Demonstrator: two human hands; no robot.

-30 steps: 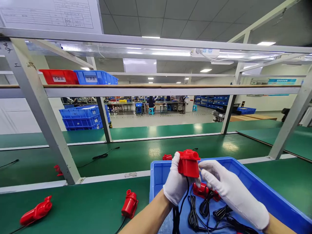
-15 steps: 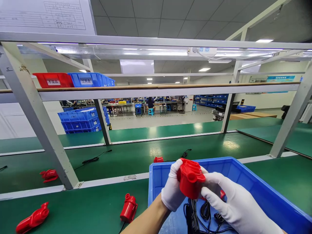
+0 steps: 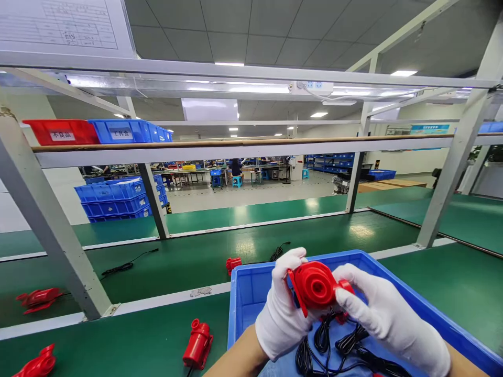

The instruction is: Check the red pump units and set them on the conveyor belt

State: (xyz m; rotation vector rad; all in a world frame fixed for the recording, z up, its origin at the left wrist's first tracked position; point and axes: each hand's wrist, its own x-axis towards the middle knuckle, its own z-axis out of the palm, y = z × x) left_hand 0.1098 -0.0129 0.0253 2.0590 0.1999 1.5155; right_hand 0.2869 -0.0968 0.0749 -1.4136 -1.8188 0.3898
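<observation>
In the head view a small red plastic pump [image 3: 314, 285] is held up over the blue bin, its round face with a central hole turned towards me. Wrapped round its left side is my left hand [image 3: 285, 309], in a white glove. My right hand [image 3: 387, 314], gloved too, pinches the short spout [image 3: 346, 286] on the pump's right side between thumb and fingers. Below both hands, coiled black cables [image 3: 326, 340] lie inside the blue bin [image 3: 245, 298]. Another red pump [image 3: 198, 345] rests on the green bench to the left of the bin.
More red pumps lie on the left [image 3: 37, 362], behind the post [image 3: 39, 300] and beyond the bin [image 3: 233, 264]. A black cable [image 3: 128, 265] lies on the green surface. White frame posts [image 3: 51, 220] carry a shelf with red [image 3: 63, 131] and blue boxes [image 3: 126, 131].
The pump has been turned in my hands, so its round, holed face now points at me instead of its side. The camera view has shifted slightly to the right.
</observation>
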